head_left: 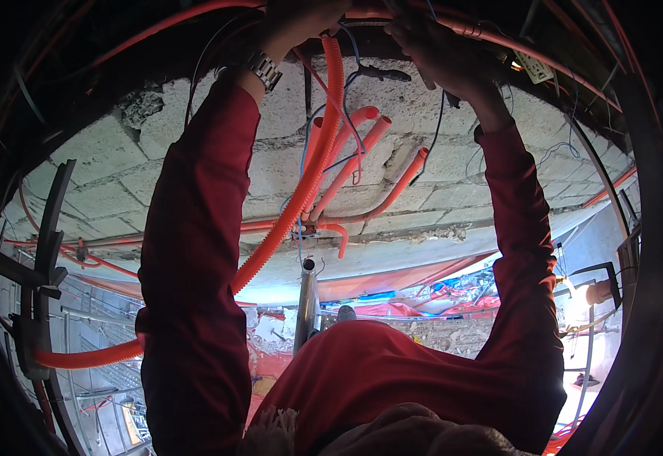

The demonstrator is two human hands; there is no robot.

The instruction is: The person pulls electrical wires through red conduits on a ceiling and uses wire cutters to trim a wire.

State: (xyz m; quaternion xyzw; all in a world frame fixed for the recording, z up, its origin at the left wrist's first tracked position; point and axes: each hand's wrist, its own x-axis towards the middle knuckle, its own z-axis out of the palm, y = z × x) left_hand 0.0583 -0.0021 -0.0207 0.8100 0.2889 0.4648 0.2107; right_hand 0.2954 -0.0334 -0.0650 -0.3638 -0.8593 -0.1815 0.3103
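Observation:
Both my arms reach up in red sleeves. My left hand (301,24), with a metal-banded watch (264,70) on its wrist, closes at the top end of an orange corrugated conduit (290,199); its fingertips are partly cut off by the upper edge. From there the conduit curves down behind my left forearm. Dark in shadow, my right hand (447,59) is raised beside the orange pipe (472,32) along the top; its finger pose is unclear. Between the hands hang thin blue and black wires (356,72), with a black-wrapped piece (385,74) on them.
Several orange pipe stubs (362,156) stick out in front of a pale block wall (438,121). A metal tube (306,304) stands upright near my body. Dark metal framing (47,251) is at left, a bright lamp (578,292) at right. A whitish box (535,67) hangs upper right.

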